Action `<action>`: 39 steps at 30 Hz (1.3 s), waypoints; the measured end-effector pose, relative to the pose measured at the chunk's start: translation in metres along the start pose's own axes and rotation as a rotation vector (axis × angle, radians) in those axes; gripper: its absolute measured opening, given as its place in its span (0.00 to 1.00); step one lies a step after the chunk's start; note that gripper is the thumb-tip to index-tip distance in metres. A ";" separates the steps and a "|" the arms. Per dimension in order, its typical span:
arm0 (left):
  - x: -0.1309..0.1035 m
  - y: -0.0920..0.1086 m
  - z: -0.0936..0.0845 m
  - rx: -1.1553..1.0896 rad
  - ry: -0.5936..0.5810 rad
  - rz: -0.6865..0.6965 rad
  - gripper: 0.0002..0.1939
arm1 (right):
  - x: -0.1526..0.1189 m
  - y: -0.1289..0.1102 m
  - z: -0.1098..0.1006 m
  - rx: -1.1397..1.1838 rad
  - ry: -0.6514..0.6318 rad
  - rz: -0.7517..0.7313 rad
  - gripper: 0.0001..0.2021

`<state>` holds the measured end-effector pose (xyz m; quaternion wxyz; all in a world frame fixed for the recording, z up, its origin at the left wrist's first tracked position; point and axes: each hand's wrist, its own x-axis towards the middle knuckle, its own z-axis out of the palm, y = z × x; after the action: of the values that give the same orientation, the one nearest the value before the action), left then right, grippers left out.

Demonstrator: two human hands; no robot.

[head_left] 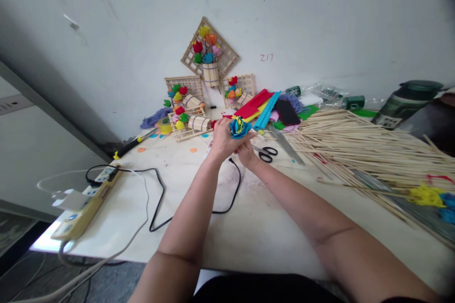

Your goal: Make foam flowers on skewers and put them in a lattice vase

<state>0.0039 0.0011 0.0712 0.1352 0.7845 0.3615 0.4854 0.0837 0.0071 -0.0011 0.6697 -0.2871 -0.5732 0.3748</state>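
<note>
Over the far half of the worktop (249, 232), the nearer left hand (223, 137) is gripping a flower (240, 127) just right of its fingers (221, 125); the right hand (246, 150) is sitting below, pinch and long axis not showing.

soft, fairly even light, cool in tone; glare whitens the left front corner of the bench (256, 241). the wall (320, 23) dims into shadow low on the left. wide-angle distortion tilts the bottle (400, 106) outward, the right-hand corners darken, and the blue flower (239, 129) looks slightly soft.
</note>
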 end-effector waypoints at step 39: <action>0.001 -0.009 0.001 -0.054 0.067 -0.031 0.15 | 0.008 0.012 -0.013 -0.407 0.202 -0.220 0.16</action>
<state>0.0015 0.0077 0.0663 0.1515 0.7581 0.3650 0.5187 0.0947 0.0209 -0.0093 0.6890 -0.3878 -0.5946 0.1459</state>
